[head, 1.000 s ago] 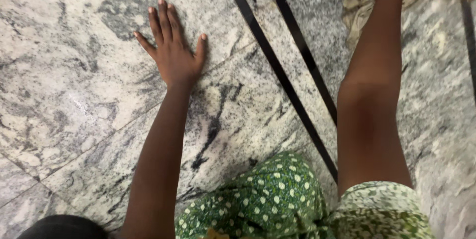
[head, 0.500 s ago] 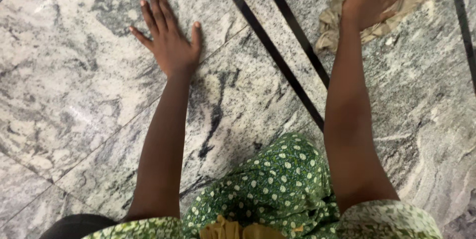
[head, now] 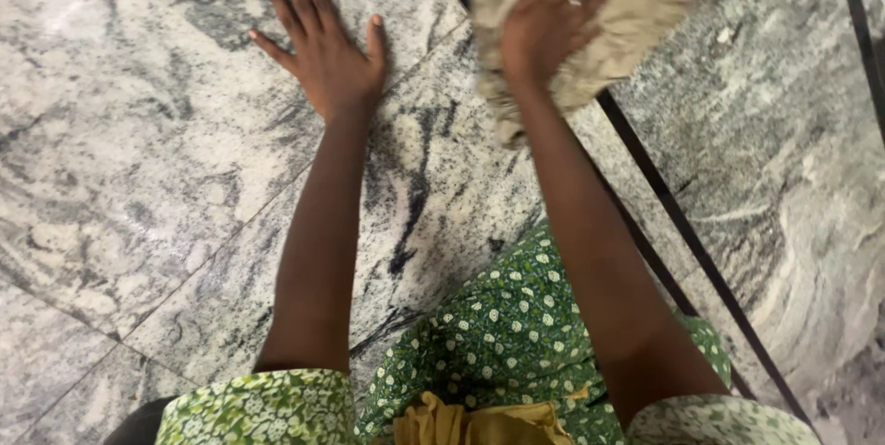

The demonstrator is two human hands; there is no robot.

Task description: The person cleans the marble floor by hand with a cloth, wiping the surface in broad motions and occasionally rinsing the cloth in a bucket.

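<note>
Beige cloth (head: 627, 16) now further left

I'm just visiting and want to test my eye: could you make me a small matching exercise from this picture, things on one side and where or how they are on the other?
Things:
1. left hand
2. right hand
3. cloth
4. black strips

States:
A. crumpled, beige, lying on the floor
B. flat on the stone floor, fingers spread
C. run slantwise across the grey stone
D. pressed on top of the cloth

Pairs: 1-B, 2-D, 3-A, 4-C
</note>
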